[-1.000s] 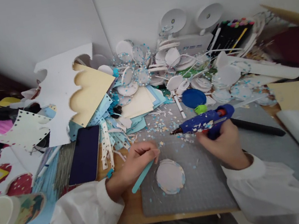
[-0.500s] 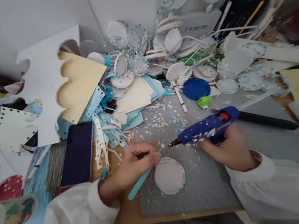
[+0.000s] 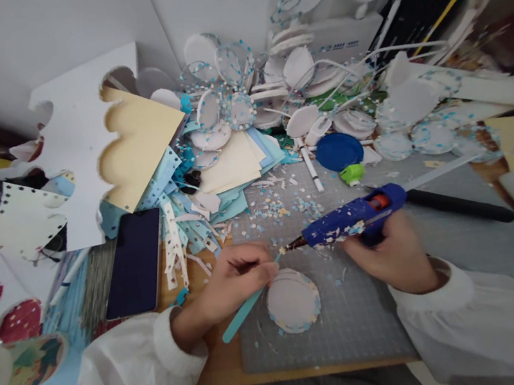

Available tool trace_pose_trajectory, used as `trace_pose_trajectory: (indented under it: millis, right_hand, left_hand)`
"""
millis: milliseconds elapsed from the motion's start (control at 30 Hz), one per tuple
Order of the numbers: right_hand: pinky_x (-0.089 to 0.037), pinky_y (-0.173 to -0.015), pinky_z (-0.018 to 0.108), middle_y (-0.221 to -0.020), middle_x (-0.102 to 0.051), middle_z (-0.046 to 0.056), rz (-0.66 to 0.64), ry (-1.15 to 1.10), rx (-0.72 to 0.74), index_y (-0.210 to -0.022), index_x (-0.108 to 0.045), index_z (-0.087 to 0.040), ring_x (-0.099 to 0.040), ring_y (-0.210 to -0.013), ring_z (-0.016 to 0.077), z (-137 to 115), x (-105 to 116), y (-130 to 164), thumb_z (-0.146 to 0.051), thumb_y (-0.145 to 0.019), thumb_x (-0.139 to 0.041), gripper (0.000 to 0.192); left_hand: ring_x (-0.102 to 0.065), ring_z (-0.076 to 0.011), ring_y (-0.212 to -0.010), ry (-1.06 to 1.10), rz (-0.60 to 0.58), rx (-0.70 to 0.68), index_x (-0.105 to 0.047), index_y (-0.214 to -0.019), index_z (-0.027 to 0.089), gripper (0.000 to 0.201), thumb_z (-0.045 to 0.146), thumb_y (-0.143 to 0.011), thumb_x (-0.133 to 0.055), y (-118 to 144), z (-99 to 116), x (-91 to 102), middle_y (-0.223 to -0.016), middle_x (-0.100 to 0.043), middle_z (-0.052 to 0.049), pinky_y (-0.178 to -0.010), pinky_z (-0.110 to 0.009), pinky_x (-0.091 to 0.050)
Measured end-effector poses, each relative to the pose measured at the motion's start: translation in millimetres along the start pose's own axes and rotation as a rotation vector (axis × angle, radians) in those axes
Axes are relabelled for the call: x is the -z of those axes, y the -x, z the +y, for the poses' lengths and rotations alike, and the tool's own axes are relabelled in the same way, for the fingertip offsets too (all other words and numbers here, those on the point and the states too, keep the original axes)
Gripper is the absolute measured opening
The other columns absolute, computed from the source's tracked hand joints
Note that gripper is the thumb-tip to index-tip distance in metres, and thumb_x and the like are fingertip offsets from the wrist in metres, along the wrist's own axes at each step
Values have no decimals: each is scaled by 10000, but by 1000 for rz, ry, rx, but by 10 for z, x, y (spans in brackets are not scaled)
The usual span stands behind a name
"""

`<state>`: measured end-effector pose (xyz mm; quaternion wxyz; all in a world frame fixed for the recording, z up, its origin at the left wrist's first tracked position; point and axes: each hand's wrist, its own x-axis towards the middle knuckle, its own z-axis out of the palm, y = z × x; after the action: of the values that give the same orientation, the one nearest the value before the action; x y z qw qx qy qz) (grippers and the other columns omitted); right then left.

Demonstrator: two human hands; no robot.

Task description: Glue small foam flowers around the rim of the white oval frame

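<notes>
Pinched in my left hand point(image 3: 236, 277) is a pair of teal tweezers point(image 3: 242, 318), its tip pointing up and to the right. At that tip sits a small pale star point(image 3: 282, 250). My right hand point(image 3: 391, 256) wraps round the grip of a blue hot glue gun point(image 3: 335, 224), which has star bits stuck to its side. The gun's dark nozzle meets or nearly meets the star; I cannot tell if they touch. Just below lies a round white disc point(image 3: 293, 302) with small blue and pale stars along its rim.
Loose stars point(image 3: 283, 204) are scattered over the grey cutting mat point(image 3: 356, 326). A phone point(image 3: 134, 264) and paper strips lie left. Decorated white discs, a blue lid point(image 3: 339, 151) and a green cap point(image 3: 352, 174) stand behind. A black stick-like object point(image 3: 464, 205) lies right.
The glue gun has moved slightly left, bringing its nozzle from a small gap to right at the star. My left hand and the tweezers have stayed nearly still.
</notes>
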<state>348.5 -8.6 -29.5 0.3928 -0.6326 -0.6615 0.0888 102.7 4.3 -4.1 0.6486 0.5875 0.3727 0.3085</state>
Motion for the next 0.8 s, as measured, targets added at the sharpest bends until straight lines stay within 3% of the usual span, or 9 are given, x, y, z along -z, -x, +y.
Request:
trace_pose_trajectory:
  millis: [400,500,633,800]
  right_hand:
    - [-391,-391,300,-455,-548,-14,-15,81,50,-642,-488,-249,-527,-394,185,-12,18,-24,-355,-671,-587,148]
    - [-402,-404,308,-473,-563,0,13,165,152,-641,-492,-245,-541,-402,197,12,22,-30,-353,-685,-576,143]
    - [-474,-494,326,-634,-658,39,77,241,297,-806,-559,-219,-628,-533,228,39,36,-44,-351,-715,-578,161]
    - [-443,-516,316,-594,-625,63,194,414,141,-751,-573,-205,-644,-573,253,85,140,-84,-396,-717,-591,195]
  left_hand:
    - [-417,-113,-542,-6,2,3,-508,-488,159,333,301,-782,-569,3,1,6,-536,-453,1,-521,-236,-312]
    - [-423,-114,-539,-9,1,-2,-510,-484,159,320,276,-777,-566,5,1,8,-530,-459,2,-521,-238,-312]
    - [-423,-113,-541,5,12,-1,-516,-482,157,319,268,-777,-566,4,7,-2,-530,-462,4,-527,-241,-310]
    - [-413,-105,-545,22,13,-26,-522,-490,151,320,259,-787,-569,-5,5,-8,-538,-455,10,-537,-240,-303]
